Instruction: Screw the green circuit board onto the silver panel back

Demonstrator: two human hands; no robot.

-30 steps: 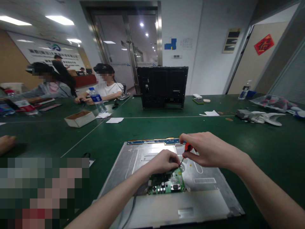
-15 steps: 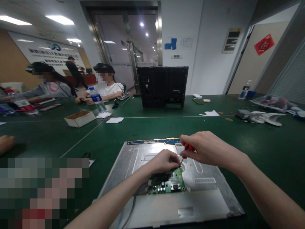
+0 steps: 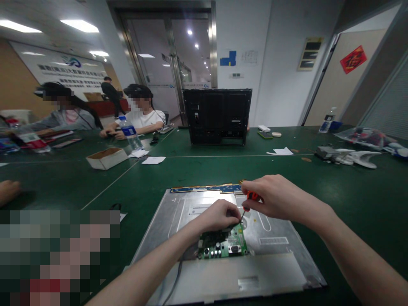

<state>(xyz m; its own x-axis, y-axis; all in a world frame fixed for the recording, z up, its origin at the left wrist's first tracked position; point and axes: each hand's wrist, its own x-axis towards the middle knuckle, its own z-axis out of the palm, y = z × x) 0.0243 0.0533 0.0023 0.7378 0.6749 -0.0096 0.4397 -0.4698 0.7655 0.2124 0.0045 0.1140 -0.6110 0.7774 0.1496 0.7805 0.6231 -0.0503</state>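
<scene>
A metal-backed display panel [image 3: 274, 272] lies flat on the table in front of me. On it sits a green circuit board [image 3: 239, 238] with small parts and a connector along its near edge. My right hand [image 3: 270, 196] is closed around the red and black handle of a screwdriver [image 3: 251, 196], whose shaft slants down to the board's far right corner. At that same corner the fingers of my left hand [image 3: 219, 214] are pinched close to the screwdriver's tip; whatever they grip is hidden. A blue circuit strip [image 3: 204, 189] runs along the panel's far edge.
A black monitor housing [image 3: 218, 117] stands upright at the back. Left of it are a water bottle [image 3: 130, 134], an open white box [image 3: 107, 159] and two seated people. Grey-white parts [image 3: 346, 156] lie to the right. Another person's hand [image 3: 9, 191] rests at the left edge.
The screwdriver handle appears slightly turned in my right hand; my left hand stays in place. In the background a standing person has shifted to the right.
</scene>
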